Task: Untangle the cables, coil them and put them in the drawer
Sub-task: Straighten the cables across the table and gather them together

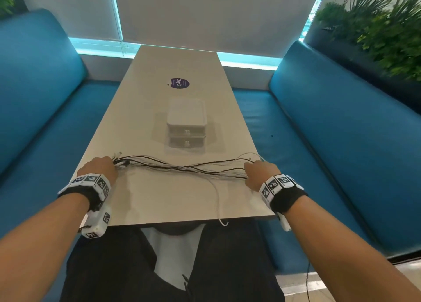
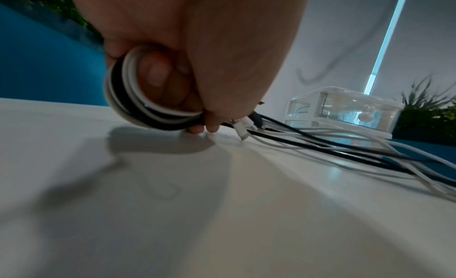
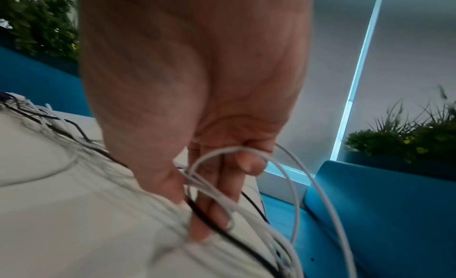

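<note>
The cables (image 1: 182, 168), black and white together, lie stretched across the near end of the table (image 1: 159, 201), in front of the closed drawer unit (image 1: 186, 125). The left hand (image 1: 100, 168) has its fingers (image 2: 160, 77) curled through tight loops at one end. The right hand (image 1: 258, 174) pinches several strands (image 3: 209, 186) at the other end, fingers threaded among them. One white lead (image 1: 217, 201) trails over the near edge. Judgement: strands remain mixed; separate one cable at a time, keeping tension light so connectors do not snag.

My cables (image 1: 182, 167) look smooth plastic-sheathed, black and white; the drawer unit (image 2: 345, 110) at twelve o'clock, clear glossy plastic; table (image 1: 159, 199) matt.
</note>
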